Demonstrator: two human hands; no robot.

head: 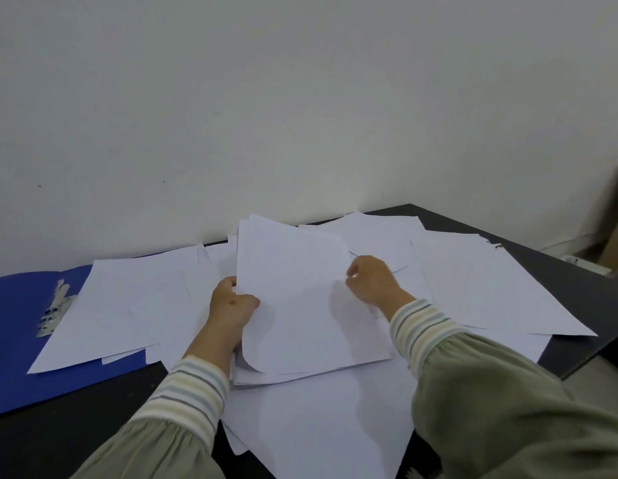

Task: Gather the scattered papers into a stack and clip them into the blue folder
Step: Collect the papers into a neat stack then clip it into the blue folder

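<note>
The left hand is gripping the left edge of a thin, floppy stack of white paper sheets, lying right of the open blue plastic folder, while the right hand is curling its fingers at the stack's right edge, pinching nothing discernible; being light and slippery, the sheets probably are best held by opposite edges.

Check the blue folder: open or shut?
Open. The blue folder lies flat, its metal clip exposed, loose sheets overlapping its right part.

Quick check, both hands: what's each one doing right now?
Left hand: grips the left edge of the paper stack.
Right hand: fingers curled at the stack's right edge; whether it pinches a sheet cannot be told.
</note>
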